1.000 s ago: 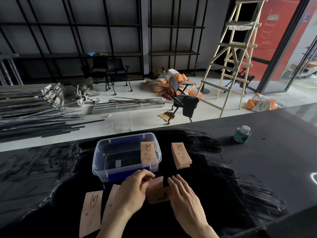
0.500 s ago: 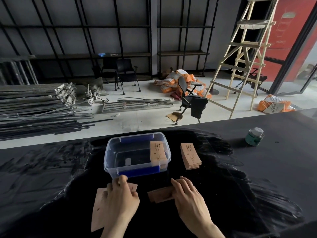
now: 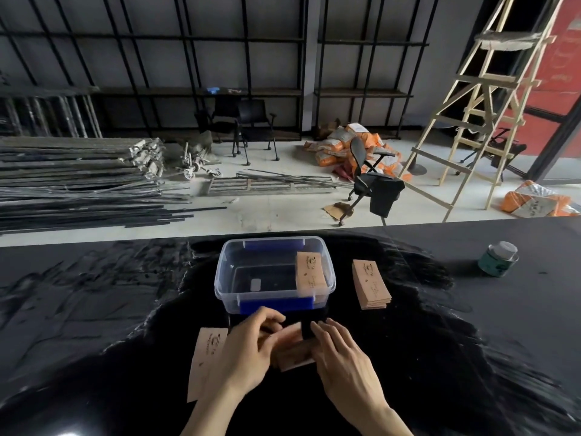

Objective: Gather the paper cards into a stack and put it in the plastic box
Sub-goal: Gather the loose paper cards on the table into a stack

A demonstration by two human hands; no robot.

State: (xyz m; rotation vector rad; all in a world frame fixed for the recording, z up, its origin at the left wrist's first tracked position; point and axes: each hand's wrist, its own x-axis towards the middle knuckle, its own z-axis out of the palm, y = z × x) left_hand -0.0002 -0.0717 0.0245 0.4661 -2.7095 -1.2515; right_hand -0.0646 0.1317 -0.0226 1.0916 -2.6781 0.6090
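A clear plastic box point(image 3: 327, 262) with blue clips stands on the black table, lid off. One tan paper card point(image 3: 310, 272) leans inside against its right wall. A small stack of cards point(image 3: 371, 284) lies just right of the box. In front of the box, my left hand point(image 3: 251, 350) holds a card over a low pile of cards point(image 3: 295, 355), and my right hand point(image 3: 342, 360) presses on the pile's right end. One loose card point(image 3: 206, 357) lies to the left of my left hand.
A green tin point(image 3: 498, 259) with a white lid stands far right on the table point(image 3: 94, 309). Beyond the table's far edge the floor holds metal bars, chairs, orange sacks and a wooden ladder point(image 3: 471, 105).
My left hand picked up a card from the left and brought it right, onto the pile under my right hand. One loose card stays at the left.
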